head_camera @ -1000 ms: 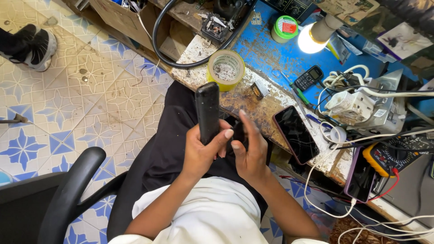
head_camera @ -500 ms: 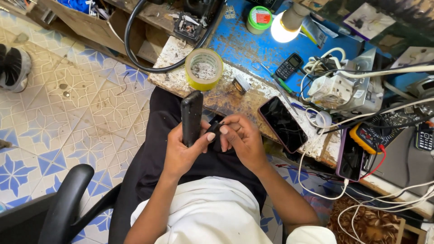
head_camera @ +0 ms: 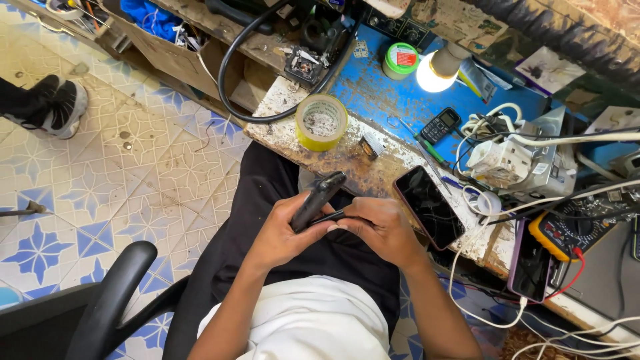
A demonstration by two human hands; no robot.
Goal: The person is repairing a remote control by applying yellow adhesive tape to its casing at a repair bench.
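At the bottom of the frame sits a person in a white shirt (head_camera: 300, 327) and black trousers (head_camera: 260, 220), with the arm of a black chair (head_camera: 110, 300) at lower left. Just above the lap, near the middle of the frame, the left hand (head_camera: 283, 233) is wrapped around a black phone (head_camera: 319, 199), fingers curled along its back and thumb across its side. The phone is a slim dark slab, tilted with its upper end pointing toward the upper right and seen nearly edge-on, so its face cannot be made out. The right hand (head_camera: 380, 230) is closed in a pinch on a thin dark tool (head_camera: 333, 217), whose tip meets the lower edge of the phone.

Just beyond the hands runs the worn, chipped edge of a workbench (head_camera: 347, 157). On it, right of the hands, a second phone (head_camera: 430, 207) lies flat with a dark, cracked-looking screen. A roll of yellow tape (head_camera: 321, 121) stands left of centre. Further right lie a purple phone (head_camera: 531, 263) and a yellow multimeter (head_camera: 567, 230) among white cables. Higher up, on the blue part of the bench, are a small keypad phone (head_camera: 441, 125), a lit bulb (head_camera: 435, 73) and a green-lidded tin (head_camera: 400, 60). At far left, on the patterned blue-and-cream tiles, rests someone else's black shoe (head_camera: 63, 107).
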